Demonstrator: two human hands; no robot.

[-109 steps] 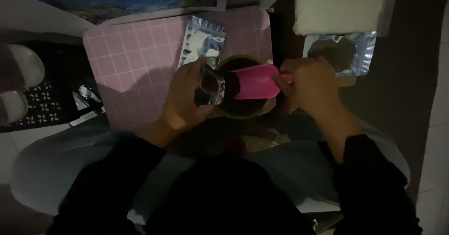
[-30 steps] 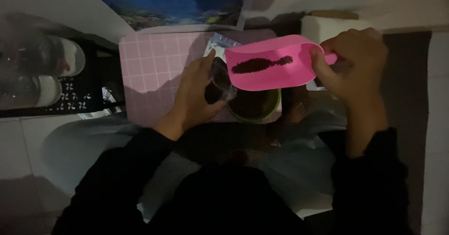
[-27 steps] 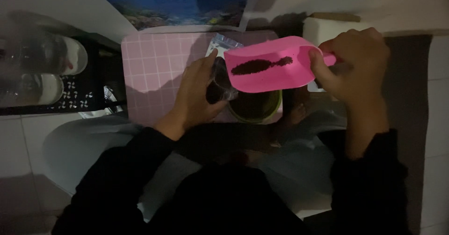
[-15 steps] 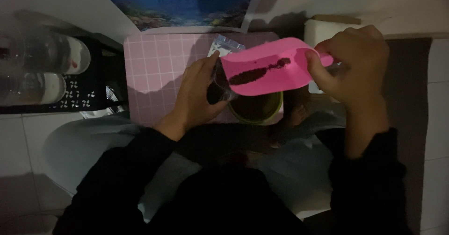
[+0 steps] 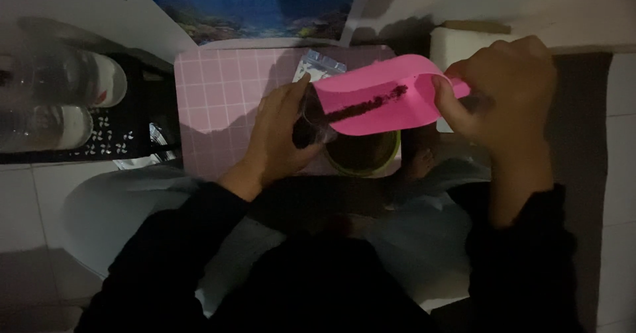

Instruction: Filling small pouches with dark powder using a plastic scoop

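While I look down from the head camera, I see my right hand (image 5: pixel 507 91) gripping the handle of a pink scoop (image 5: pixel 381 95). My fingers are closed tight around the handle. A thin line of dark grains (image 5: pixel 364 106) lies inside the scoop, which is tipped so its open end points down to the left. That end touches the mouth of a small clear bag (image 5: pixel 311 118). My left hand (image 5: pixel 281 138) is wrapped around this bag and holds it up. The bag looks dark inside, but I cannot tell how full it is.

Just under the scoop sits a round green bowl (image 5: pixel 392 161) with something dark in it. The bowl stands on a pink checked mat (image 5: pixel 218 101) on the surface. Another small shiny bag (image 5: pixel 318 65) lies flat on the mat, just past my left hand. A white block (image 5: pixel 457 42) sits behind my right hand.

Far to the left I see clear plastic bottles (image 5: pixel 59 101) lying on a dark patterned cloth (image 5: pixel 119 134). At the top is a blue sea picture (image 5: pixel 252 5). My dark sleeves fill the bottom of the view.
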